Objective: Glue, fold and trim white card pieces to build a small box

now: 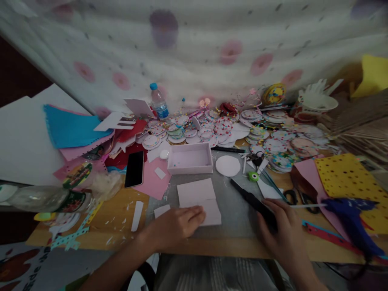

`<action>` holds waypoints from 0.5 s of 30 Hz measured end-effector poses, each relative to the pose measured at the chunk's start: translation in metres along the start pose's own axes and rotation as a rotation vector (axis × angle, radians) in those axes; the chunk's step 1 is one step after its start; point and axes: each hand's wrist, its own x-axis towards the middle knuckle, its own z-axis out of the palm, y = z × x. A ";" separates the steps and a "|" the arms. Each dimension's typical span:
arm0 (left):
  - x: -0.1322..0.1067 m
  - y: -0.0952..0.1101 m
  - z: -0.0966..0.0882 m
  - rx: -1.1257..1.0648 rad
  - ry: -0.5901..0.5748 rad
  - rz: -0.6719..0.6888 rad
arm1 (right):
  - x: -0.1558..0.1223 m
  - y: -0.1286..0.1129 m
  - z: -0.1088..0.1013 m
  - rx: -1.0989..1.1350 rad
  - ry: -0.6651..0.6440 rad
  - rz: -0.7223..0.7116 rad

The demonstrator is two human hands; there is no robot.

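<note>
My left hand (186,221) lies across the lower left part of a white board piece (195,190), its fingers together and pressing flat on it. A line crosses the board, whose lower part looks slightly raised. Black and slim, a utility knife (253,202) sits in the grip of my right hand (280,226), its tip pointing up and left toward the board. Both hands are over a grey cutting mat (236,226). Just beyond the board stands a shallow open white box (190,169), with a white paper disc (228,166) to its right.
Decorated paper discs (218,131) pile up along the back. At left are a phone (134,169), coloured sheets (75,129) and a lying plastic bottle (45,199). At right are a blue glue gun (348,218), scissors (309,202), a ruler (336,238) and yellow dotted sheets (348,173).
</note>
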 end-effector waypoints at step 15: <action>-0.021 0.015 0.012 -1.546 0.950 -0.577 | 0.007 -0.096 0.020 1.636 -0.543 0.753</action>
